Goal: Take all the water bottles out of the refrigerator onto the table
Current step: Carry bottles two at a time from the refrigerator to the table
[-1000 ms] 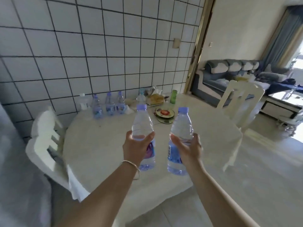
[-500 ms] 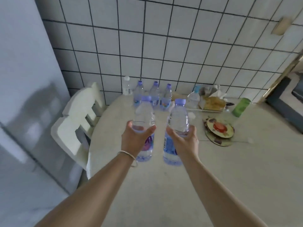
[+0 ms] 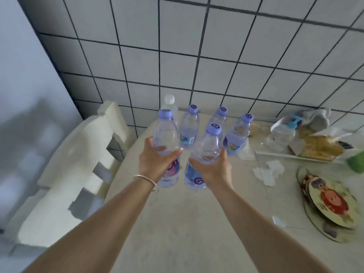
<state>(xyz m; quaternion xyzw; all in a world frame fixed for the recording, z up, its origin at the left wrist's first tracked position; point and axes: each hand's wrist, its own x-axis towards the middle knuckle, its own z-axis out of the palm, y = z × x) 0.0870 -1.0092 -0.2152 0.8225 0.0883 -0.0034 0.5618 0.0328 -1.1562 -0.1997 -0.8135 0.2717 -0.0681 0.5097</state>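
Note:
My left hand point(image 3: 157, 160) grips a clear water bottle with a purple cap point(image 3: 165, 133) by its middle, held upright above the round table point(image 3: 177, 223). Just to its right, my right hand point(image 3: 211, 168) grips a second purple-capped bottle point(image 3: 206, 144), tilted slightly right. Behind them three more purple-capped bottles point(image 3: 189, 125) point(image 3: 220, 117) point(image 3: 237, 134) stand in a row near the tiled wall. A white-capped bottle point(image 3: 169, 103) stands at the far left of that row, partly hidden.
A white chair point(image 3: 74, 164) stands left of the table against a grey refrigerator side point(image 3: 23, 95). At the right lie a large clear bottle point(image 3: 281, 134), food packets point(image 3: 319, 144), a green cup point(image 3: 356, 160) and stacked round coasters point(image 3: 332, 201).
The view has closed in on the table. Both hands have carried their bottles forward, and they now sit just in front of the standing row.

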